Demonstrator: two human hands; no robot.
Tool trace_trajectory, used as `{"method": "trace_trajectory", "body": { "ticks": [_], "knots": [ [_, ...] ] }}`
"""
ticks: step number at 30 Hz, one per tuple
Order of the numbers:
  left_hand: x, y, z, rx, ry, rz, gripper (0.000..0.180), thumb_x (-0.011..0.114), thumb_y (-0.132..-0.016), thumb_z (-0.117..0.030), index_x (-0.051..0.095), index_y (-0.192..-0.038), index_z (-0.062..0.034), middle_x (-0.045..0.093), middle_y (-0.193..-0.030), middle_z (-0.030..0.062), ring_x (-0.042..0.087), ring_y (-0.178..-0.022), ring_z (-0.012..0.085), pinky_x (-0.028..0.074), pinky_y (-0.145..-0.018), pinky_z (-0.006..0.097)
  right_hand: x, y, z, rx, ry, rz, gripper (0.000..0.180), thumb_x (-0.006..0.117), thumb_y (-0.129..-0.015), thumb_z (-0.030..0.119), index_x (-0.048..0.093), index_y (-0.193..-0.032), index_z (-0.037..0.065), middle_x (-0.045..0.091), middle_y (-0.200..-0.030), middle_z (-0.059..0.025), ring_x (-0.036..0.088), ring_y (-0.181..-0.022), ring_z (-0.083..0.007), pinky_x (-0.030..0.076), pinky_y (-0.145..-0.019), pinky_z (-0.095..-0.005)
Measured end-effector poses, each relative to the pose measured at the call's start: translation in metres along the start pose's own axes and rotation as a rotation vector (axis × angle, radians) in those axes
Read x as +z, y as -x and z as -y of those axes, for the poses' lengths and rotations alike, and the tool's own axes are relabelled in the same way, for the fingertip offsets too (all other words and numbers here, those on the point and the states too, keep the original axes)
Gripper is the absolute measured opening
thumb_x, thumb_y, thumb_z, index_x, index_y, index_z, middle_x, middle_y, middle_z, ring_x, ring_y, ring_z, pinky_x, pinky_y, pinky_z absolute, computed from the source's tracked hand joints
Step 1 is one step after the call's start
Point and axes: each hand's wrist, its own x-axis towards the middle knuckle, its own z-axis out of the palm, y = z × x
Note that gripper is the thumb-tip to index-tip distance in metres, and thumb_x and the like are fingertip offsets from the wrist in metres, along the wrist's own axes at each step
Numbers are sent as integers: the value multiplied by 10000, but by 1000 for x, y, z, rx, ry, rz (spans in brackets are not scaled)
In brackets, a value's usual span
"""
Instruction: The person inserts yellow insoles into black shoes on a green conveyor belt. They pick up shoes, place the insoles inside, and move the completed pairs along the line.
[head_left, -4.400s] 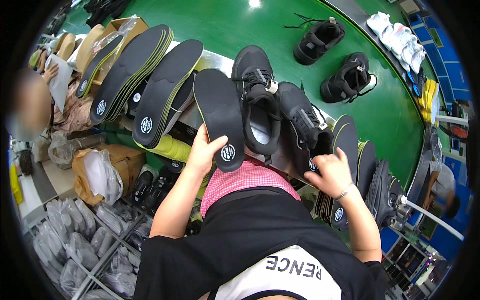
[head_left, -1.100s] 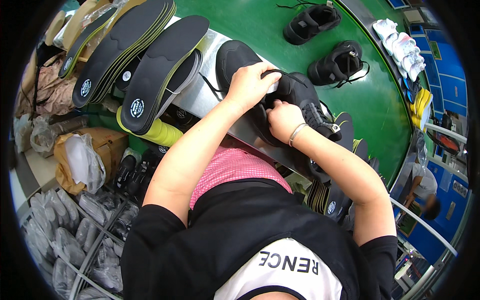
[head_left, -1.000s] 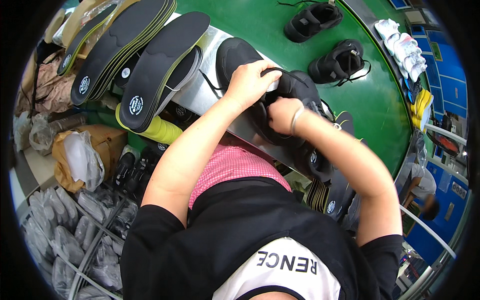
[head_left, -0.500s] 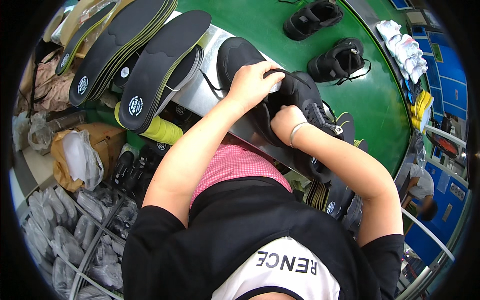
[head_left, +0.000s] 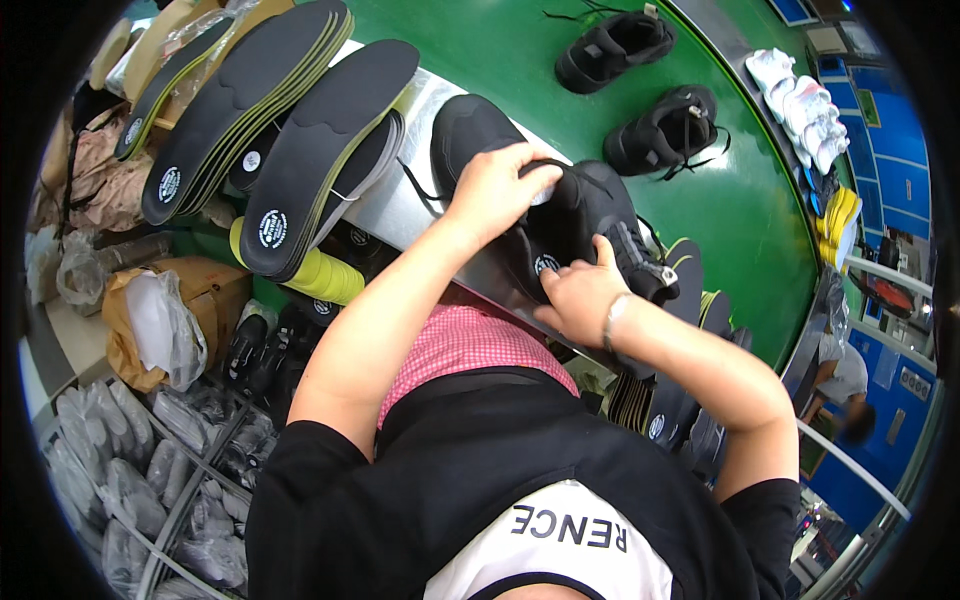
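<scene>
A black lace-up shoe point(head_left: 468, 135) lies on the metal plate, toe pointing away from me. My left hand point(head_left: 500, 195) is closed on the shoe's tongue at the opening. At the heel end, my right hand point(head_left: 588, 298) has its fingers spread, thumb up, and grips nothing. Between my hands, the heel of an insole point(head_left: 545, 264) with a round white print shows inside the shoe. Against its right side rests a second black shoe point(head_left: 612, 212) with laces. My left hand covers part of the first shoe's opening.
Stacked black insoles point(head_left: 335, 140) with yellow-green edges lie at left, more insoles point(head_left: 680, 385) at right. Two black shoes point(head_left: 660, 130) stand on the green tabletop point(head_left: 765, 250). White shoes point(head_left: 800, 105) line the far right. A cardboard box point(head_left: 215, 290) and wrapped grey items point(head_left: 120, 440) sit lower left.
My right hand has come out of the shoe's opening, moved back toward me, and its fingers have spread. The insole's heel print now shows. My left hand keeps its hold on the tongue.
</scene>
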Motion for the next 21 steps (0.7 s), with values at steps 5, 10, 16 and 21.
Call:
{"method": "trace_trajectory", "body": {
  "ticks": [5, 10, 16, 21],
  "knots": [
    [11, 9, -16, 21, -122, -24, 274, 617, -748, -225, 614, -954, -45, 635, -802, 135, 619, -698, 174, 469, -670, 267, 33, -51, -37, -216, 50, -537, 194, 531, -695, 127, 624, -836, 32, 565, -1020, -130, 538, -905, -229, 413, -797, -337],
    [21, 19, -8, 209, -230, -139, 224, 596, -747, -229, 607, -903, -69, 616, -822, 120, 581, -745, 286, 456, -685, 346, -8, -100, -14, 49, 42, 76, 199, 521, -722, 109, 636, -871, 43, 598, -986, -135, 564, -920, -260, 401, -841, -347],
    [32, 27, 4, 650, -427, -265, 245, 631, -684, -104, 562, -910, -37, 589, -817, 96, 543, -709, 272, 438, -667, 349, -1, -111, -18, 114, 75, 132, 250, 501, -750, 118, 610, -962, 41, 565, -1069, -145, 547, -971, -260, 387, -868, -345],
    [26, 17, 12, 775, -444, -149, 244, 635, -647, -53, 573, -882, -52, 600, -808, 83, 557, -695, 254, 461, -638, 331, 6, -74, -23, -44, 118, 146, 296, 485, -774, 126, 588, -1037, 40, 536, -1138, -153, 533, -1013, -260, 375, -891, -344]
  ]
}}
